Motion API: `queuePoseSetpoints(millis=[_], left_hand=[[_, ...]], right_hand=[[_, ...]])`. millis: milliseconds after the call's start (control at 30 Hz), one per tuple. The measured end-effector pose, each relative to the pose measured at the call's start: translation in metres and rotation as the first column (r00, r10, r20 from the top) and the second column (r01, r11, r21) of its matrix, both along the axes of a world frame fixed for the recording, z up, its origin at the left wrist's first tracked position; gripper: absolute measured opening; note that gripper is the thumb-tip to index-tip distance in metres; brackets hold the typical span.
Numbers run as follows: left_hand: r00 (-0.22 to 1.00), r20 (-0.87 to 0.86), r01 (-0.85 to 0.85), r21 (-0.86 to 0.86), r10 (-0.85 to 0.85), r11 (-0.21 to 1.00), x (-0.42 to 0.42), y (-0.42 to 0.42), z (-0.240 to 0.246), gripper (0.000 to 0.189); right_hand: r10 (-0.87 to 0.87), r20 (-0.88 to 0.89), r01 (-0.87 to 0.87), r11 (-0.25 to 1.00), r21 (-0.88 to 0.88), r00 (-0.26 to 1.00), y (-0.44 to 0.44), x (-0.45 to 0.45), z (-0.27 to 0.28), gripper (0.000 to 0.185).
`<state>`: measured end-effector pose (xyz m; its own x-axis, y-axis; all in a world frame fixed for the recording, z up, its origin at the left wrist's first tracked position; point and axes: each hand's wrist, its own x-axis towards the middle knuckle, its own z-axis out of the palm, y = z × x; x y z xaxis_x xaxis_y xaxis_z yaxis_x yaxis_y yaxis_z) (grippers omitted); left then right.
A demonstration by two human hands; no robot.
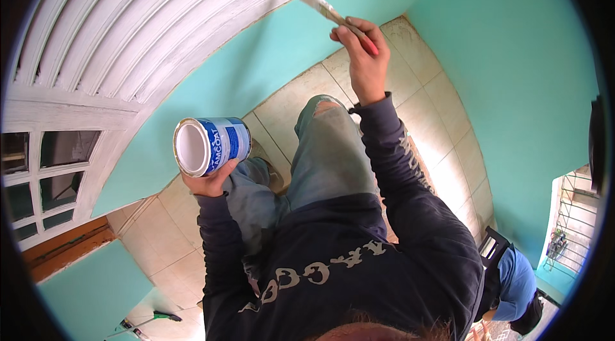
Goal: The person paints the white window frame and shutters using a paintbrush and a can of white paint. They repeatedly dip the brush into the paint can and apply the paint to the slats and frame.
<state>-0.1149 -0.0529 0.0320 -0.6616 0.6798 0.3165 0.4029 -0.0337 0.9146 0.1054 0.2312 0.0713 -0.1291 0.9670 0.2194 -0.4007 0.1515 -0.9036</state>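
Note:
My left hand (pixel 210 182) grips an open metal paint can (pixel 228 141) with a blue and white label, tilted so its mouth faces left. White paint coats the inside that shows. Raised in my right hand (pixel 366 60) is a flat paintbrush (pixel 331 12) with a red-ended handle, pinched between thumb and fingers. White paint covers its bristles, which point up and left towards the lower edge of a white louvred wooden shutter (pixel 178 19). Whether the bristle tip touches that edge I cannot tell.
Turquoise walls (pixel 504 67) meet in a corner ahead. Below the shutter's slats are small glass panes (pixel 69 149). Pale tiles (pixel 293 81) cover the floor. A green-headed broom (pixel 166 315) lies lower left. Blue cloth (pixel 516 283) is beside a dark chair (pixel 493 247) at lower right.

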Motion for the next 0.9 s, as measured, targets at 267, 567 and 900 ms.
queuePoseSetpoints(millis=[267,567,900], left_hand=[[0.997,-0.042,0.058,-0.036,-0.059,0.998,-0.020,-0.011,-0.014,0.104],[0.992,-0.117,0.043,-0.035,-0.047,0.998,-0.023,-0.008,-0.017,0.104],[0.998,-0.055,0.034,-0.044,-0.036,0.998,-0.025,-0.012,-0.018,0.107]], right_hand=[[-0.547,0.317,0.162,0.657,0.736,0.775,0.032,-0.041,0.003,0.029],[-0.370,0.361,-0.010,0.685,0.728,0.856,-0.009,-0.102,-0.011,0.025],[0.142,0.001,-0.140,0.973,0.183,0.990,0.057,-0.072,-0.003,0.020]])
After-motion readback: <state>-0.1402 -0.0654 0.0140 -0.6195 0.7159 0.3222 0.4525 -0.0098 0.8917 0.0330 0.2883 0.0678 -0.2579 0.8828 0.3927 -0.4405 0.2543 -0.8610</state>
